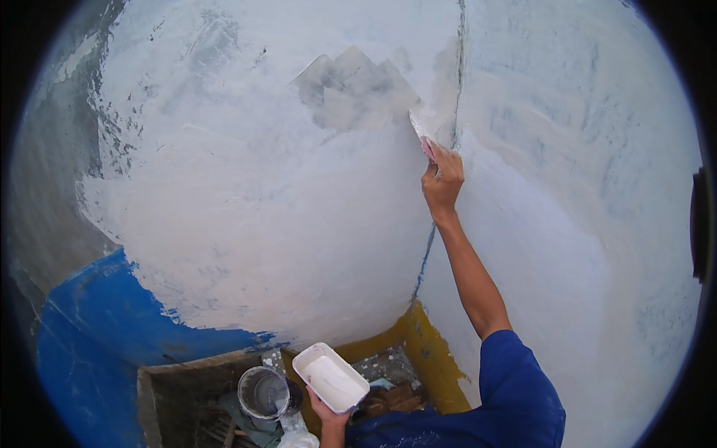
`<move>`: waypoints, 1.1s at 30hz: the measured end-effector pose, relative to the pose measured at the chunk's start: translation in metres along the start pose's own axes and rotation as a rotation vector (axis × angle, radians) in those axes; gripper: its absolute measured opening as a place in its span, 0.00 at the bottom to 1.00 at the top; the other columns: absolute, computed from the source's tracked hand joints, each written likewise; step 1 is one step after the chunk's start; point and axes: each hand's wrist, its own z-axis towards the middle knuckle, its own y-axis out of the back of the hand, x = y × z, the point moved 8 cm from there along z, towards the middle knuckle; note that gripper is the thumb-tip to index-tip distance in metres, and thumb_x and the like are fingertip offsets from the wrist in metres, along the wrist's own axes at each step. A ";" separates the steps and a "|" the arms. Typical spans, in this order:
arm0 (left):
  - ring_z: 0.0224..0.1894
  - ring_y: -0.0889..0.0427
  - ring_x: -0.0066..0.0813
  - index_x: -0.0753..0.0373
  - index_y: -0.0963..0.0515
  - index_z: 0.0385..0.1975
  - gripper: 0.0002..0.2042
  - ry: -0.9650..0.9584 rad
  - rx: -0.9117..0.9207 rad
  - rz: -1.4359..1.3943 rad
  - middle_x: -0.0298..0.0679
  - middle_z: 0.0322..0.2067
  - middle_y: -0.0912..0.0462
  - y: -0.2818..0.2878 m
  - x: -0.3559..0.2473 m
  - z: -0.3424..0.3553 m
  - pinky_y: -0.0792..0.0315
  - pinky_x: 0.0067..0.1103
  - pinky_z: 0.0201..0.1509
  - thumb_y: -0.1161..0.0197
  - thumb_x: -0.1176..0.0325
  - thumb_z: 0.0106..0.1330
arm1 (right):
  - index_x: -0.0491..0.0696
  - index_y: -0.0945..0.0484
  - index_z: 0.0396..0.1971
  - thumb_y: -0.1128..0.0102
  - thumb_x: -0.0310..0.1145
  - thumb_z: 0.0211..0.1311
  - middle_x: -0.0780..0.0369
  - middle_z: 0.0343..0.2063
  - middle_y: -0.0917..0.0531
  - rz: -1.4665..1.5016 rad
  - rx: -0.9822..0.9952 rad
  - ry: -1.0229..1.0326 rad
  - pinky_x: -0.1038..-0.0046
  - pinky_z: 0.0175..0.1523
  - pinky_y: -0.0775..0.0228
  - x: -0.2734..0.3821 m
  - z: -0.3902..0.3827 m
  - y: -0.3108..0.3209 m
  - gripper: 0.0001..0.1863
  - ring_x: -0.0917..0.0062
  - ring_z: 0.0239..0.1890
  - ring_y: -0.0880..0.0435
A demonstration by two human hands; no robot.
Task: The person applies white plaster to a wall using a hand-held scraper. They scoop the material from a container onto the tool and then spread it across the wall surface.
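My right hand (444,177) reaches up to the wall near its inner corner, fingers closed round a putty knife (420,131) with a pinkish grip. The blade, smeared white, lies against the wall beside a grey, thinly covered patch (351,89). Low down, my left hand (328,413) grips a white rectangular tub (320,355) by its lower side. Some white paste (334,382) coats the tub's inside. White filler covers most of the wall (246,201).
Below stands a bucket (265,393) of greyish contents, next to a rough-edged box-like recess (149,403) with debris. Blue paint (104,313) shows at lower left, mustard paint (433,358) by the corner. A dark crack (460,60) runs down the corner.
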 end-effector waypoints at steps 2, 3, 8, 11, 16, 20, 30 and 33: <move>0.61 0.27 0.49 0.53 0.36 0.67 0.32 0.007 -0.001 -0.013 0.40 0.61 0.27 -0.006 0.003 -0.002 0.34 0.51 0.64 0.56 0.38 0.71 | 0.44 0.17 0.45 0.41 0.12 0.49 0.57 0.38 0.14 0.060 0.087 -0.024 0.66 0.49 0.26 0.023 -0.036 -0.003 0.21 0.63 0.42 0.18; 0.61 0.27 0.49 0.52 0.36 0.67 0.32 0.012 -0.001 -0.020 0.40 0.61 0.27 -0.009 0.003 -0.004 0.34 0.51 0.64 0.56 0.38 0.71 | 0.44 0.17 0.45 0.41 0.12 0.49 0.57 0.38 0.14 0.058 0.088 -0.027 0.66 0.49 0.26 0.021 -0.038 -0.002 0.21 0.63 0.42 0.18; 0.61 0.27 0.49 0.52 0.36 0.67 0.32 0.009 -0.020 0.044 0.39 0.62 0.27 0.001 0.000 -0.001 0.34 0.51 0.64 0.55 0.38 0.70 | 0.45 0.19 0.49 0.43 0.12 0.48 0.59 0.43 0.16 0.168 0.049 -0.068 0.64 0.52 0.28 0.022 0.007 0.000 0.25 0.62 0.46 0.21; 0.61 0.27 0.49 0.52 0.36 0.67 0.32 0.021 -0.006 0.048 0.39 0.61 0.27 -0.006 0.003 0.001 0.34 0.52 0.64 0.55 0.38 0.70 | 0.45 0.21 0.54 0.44 0.12 0.47 0.58 0.48 0.19 0.051 -0.017 0.027 0.63 0.56 0.30 0.025 0.034 -0.024 0.30 0.60 0.51 0.25; 0.61 0.27 0.49 0.52 0.36 0.66 0.32 0.030 -0.007 0.067 0.40 0.61 0.27 -0.001 0.004 0.011 0.34 0.52 0.64 0.56 0.38 0.71 | 0.45 0.24 0.57 0.46 0.10 0.42 0.57 0.53 0.24 0.104 0.076 0.033 0.61 0.60 0.34 0.044 -0.020 -0.056 0.35 0.59 0.55 0.29; 0.64 0.29 0.49 0.49 0.36 0.68 0.32 0.029 0.040 0.069 0.36 0.64 0.29 0.005 0.000 0.008 0.38 0.51 0.68 0.58 0.37 0.71 | 0.43 0.20 0.51 0.43 0.13 0.48 0.57 0.45 0.18 0.217 0.126 0.062 0.63 0.55 0.29 0.057 -0.023 -0.020 0.27 0.61 0.48 0.23; 0.64 0.29 0.49 0.49 0.36 0.68 0.33 0.037 0.046 0.087 0.37 0.64 0.29 0.000 0.003 0.003 0.38 0.52 0.67 0.58 0.35 0.70 | 0.45 0.17 0.44 0.40 0.15 0.50 0.57 0.38 0.14 0.072 -0.043 0.152 0.65 0.47 0.26 0.010 0.105 -0.005 0.19 0.61 0.41 0.18; 0.64 0.29 0.49 0.49 0.36 0.68 0.33 0.009 0.027 0.066 0.36 0.64 0.29 0.002 0.000 0.002 0.38 0.52 0.67 0.58 0.35 0.70 | 0.46 0.16 0.45 0.40 0.12 0.45 0.56 0.38 0.14 0.166 0.088 0.159 0.65 0.48 0.26 0.061 0.043 -0.018 0.24 0.60 0.41 0.18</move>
